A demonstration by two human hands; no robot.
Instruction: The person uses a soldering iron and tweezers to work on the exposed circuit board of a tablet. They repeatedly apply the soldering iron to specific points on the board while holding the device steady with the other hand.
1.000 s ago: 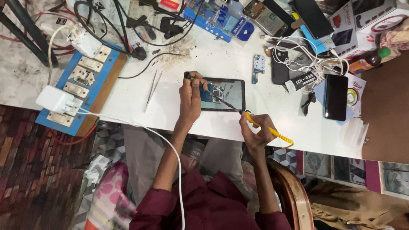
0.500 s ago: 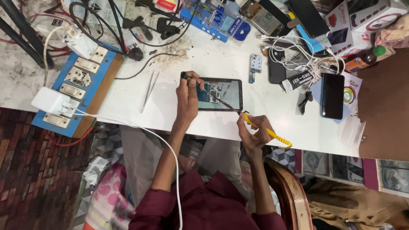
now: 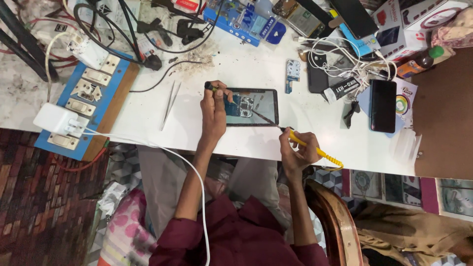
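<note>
Head view: two hands worked over an opened phone (image 3: 250, 107) lying flat on the white table (image 3: 246, 64).

Left hand (image 3: 215, 111) rested on the phone's left end, fingers curled tight around a small dark tool (image 3: 211, 86). Right hand (image 3: 297, 149) sat at the table's near edge, fingers pinching a yellow-handled soldering iron (image 3: 308, 145) whose tip reached the phone's lower right part (contact was too small to tell). Tweezers (image 3: 170, 103) lay left of the phone, and a dark phone (image 3: 383, 105) lay well apart to its right.

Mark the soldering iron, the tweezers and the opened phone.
soldering iron (image 3: 308, 146), head view, on its yellow handle.
tweezers (image 3: 170, 104), head view, mid-length of the legs.
opened phone (image 3: 263, 106), head view, on its bare inner plate.
</note>
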